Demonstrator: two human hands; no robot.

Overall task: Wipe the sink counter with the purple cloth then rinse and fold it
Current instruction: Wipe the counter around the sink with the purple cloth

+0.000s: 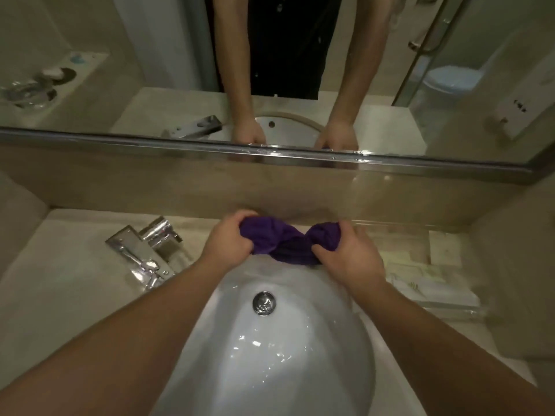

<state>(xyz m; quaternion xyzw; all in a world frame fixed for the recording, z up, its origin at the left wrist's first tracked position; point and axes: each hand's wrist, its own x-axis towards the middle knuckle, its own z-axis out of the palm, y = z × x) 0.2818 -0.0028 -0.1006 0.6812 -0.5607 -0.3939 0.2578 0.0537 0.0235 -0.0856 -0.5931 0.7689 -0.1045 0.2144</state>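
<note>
The purple cloth is bunched and twisted into a bow shape over the far rim of the white sink basin. My left hand grips its left end with curled fingers. My right hand grips its right end, thumb pressed into the twisted middle. Both hands hold the cloth just above the basin's back edge, near the beige wall. The beige sink counter lies on both sides of the basin.
A chrome faucet stands on the counter to the left of the basin, its spout pointing toward it. A clear tray with packets sits on the right. The drain plug is in the basin's middle. A mirror hangs above.
</note>
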